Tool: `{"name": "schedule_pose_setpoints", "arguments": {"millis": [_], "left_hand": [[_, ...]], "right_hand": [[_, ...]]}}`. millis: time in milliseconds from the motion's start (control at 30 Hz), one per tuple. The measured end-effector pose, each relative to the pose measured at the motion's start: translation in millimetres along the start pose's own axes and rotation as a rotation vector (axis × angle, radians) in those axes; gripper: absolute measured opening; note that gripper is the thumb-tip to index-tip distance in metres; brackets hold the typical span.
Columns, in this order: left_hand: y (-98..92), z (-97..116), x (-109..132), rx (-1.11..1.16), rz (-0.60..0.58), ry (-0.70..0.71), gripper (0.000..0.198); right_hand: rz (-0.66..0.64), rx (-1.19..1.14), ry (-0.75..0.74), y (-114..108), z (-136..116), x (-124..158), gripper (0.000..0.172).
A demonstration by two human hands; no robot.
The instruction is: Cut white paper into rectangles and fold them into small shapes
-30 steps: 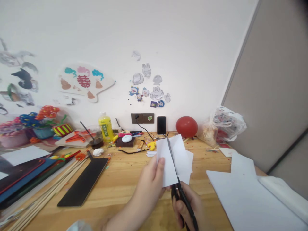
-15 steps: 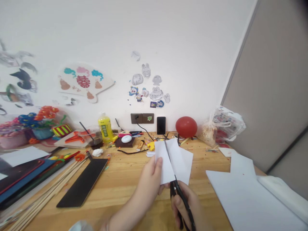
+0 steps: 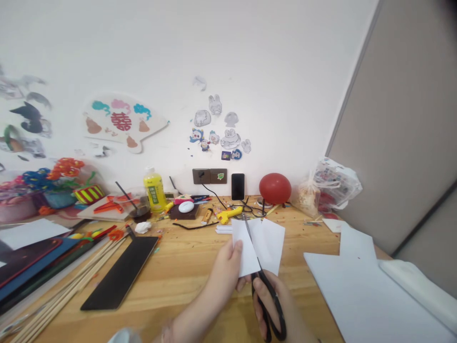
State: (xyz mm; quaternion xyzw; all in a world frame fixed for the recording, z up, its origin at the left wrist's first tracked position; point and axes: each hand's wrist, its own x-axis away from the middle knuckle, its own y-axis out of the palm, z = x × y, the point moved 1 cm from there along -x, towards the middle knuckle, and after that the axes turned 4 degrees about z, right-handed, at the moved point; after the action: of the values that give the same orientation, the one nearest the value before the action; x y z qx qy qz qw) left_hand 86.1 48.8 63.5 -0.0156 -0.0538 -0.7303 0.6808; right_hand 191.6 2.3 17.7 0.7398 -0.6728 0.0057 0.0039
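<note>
My left hand [image 3: 228,259] pinches a piece of white paper [image 3: 246,250] by its left side, thumb on top. In my right hand [image 3: 273,295] is a pair of black-handled scissors [image 3: 266,286], its fingers through the handle loops. The scissor blades point away from me and lie across the paper, between its left part and the wider part on the right. Part of my right hand's fingers is hidden behind the paper and handles. Both hands are held above the wooden table [image 3: 185,267].
Left lie a black board [image 3: 121,271] and wooden sticks [image 3: 71,286]. Large white sheets [image 3: 360,286] cover the right side. Along the wall stand a yellow bottle [image 3: 154,190], a phone [image 3: 238,186] and a red balloon [image 3: 275,188]. A yellow tool [image 3: 229,215] lies beyond the paper.
The paper and scissors have dropped slightly towards me, showing more of the yellow tool behind. The scissor handles look wider apart. Both hands keep their hold.
</note>
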Motion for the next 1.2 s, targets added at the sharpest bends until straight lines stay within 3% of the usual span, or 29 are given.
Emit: {"name": "schedule_pose_setpoints", "arguments": {"millis": [300, 467, 567, 600, 667, 833, 1067, 1133, 1200], "left_hand": [[-0.1, -10, -5, 0.02, 0.013, -0.037, 0.022], [-19.1, -15, -13, 0.041, 0.057, -0.08, 0.021], [-40.2, -22, -17, 0.072, 0.125, -0.107, 0.017], [-47.7, -25, -17, 0.085, 0.145, -0.113, 0.017], [-61.5, -32, -16, 0.1, 0.18, -0.144, 0.017], [-79.4, -45, -9, 0.15, 0.277, -0.197, 0.016], [-77.2, -41, -2, 0.263, 0.354, -0.255, 0.014], [-76.7, -40, -1, 0.305, 0.383, -0.283, 0.014], [-76.3, -40, 0, 0.335, 0.401, -0.31, 0.012]], "right_hand": [[0.021, -0.059, 0.097, -4, 3, -5, 0.057], [0.111, -0.02, 0.101, -16, -9, -11, 0.055], [0.277, 0.313, 0.033, -46, -15, -21, 0.042], [0.397, 0.497, -0.006, -59, -16, -24, 0.036], [0.505, 0.957, -0.001, -84, -18, -31, 0.025], [0.57, 1.183, 0.102, -119, -9, -37, 0.02], [0.548, 1.329, 0.003, -113, 3, -41, 0.023], [0.517, 1.334, -0.087, -100, 3, -42, 0.024], [0.393, 1.281, -0.268, -81, 4, -41, 0.033]]}}
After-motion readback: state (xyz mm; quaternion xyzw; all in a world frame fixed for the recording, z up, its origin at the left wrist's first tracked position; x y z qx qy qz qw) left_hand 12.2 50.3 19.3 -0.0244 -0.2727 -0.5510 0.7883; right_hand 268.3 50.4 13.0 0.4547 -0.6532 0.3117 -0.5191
